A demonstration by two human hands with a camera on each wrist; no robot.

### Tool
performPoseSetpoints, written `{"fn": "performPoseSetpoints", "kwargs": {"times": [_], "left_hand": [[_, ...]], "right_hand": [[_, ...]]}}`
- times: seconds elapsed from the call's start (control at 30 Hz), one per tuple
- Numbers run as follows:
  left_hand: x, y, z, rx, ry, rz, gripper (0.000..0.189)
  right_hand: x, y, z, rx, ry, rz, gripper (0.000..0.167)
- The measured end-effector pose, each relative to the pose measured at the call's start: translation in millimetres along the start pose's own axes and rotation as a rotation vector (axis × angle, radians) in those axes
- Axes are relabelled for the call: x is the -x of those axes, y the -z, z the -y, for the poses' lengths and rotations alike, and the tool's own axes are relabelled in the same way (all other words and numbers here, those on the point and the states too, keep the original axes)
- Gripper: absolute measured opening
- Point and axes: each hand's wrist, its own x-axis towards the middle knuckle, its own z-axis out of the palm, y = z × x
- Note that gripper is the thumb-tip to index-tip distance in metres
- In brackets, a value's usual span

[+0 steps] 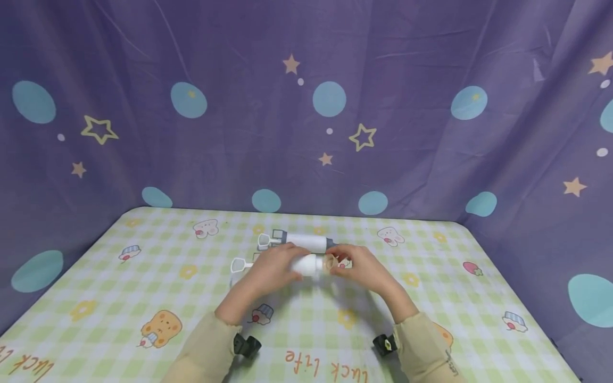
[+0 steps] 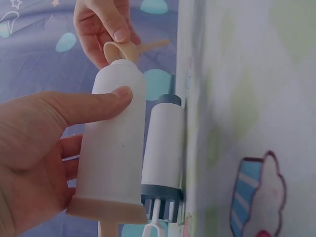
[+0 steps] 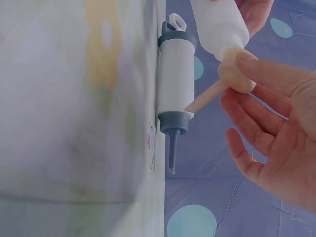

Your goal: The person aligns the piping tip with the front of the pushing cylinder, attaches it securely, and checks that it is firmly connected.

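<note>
My left hand grips the white barrel of a large plunger syringe, thumb across its front. This syringe has a beige collar at its rear, and its loop-shaped plunger handle sticks out left of the hand. At the front end, my right hand pinches a beige nozzle cap between thumb and fingers, right at the barrel's neck. The cap sits tilted, its open side showing in the left wrist view, and its thin spout points off sideways.
A second white syringe with grey-blue ends lies on the table just beyond the hands, its nozzle pointing right. The table has a green-and-white checked cloth. A purple curtain hangs behind its far edge.
</note>
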Motion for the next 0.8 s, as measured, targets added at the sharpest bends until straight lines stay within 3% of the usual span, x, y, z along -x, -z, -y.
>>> {"fn": "performPoseSetpoints", "kwargs": {"times": [0.3,0.57,0.8], "left_hand": [[-4.5,11.7,-2.7,-0.006,0.036,-0.075,0.05],[-8.4,17.9,-4.0,0.022,0.019,-0.179,0.048],[-13.8,23.0,-6.6,0.024,-0.011,-0.227,0.048]], "right_hand": [[-3.8,6.8,4.6,-0.034,-0.07,-0.095,0.036],[-8.0,11.3,8.0,-0.04,-0.06,-0.124,0.034],[-12.8,11.4,8.1,-0.055,-0.022,-0.156,0.034]]}}
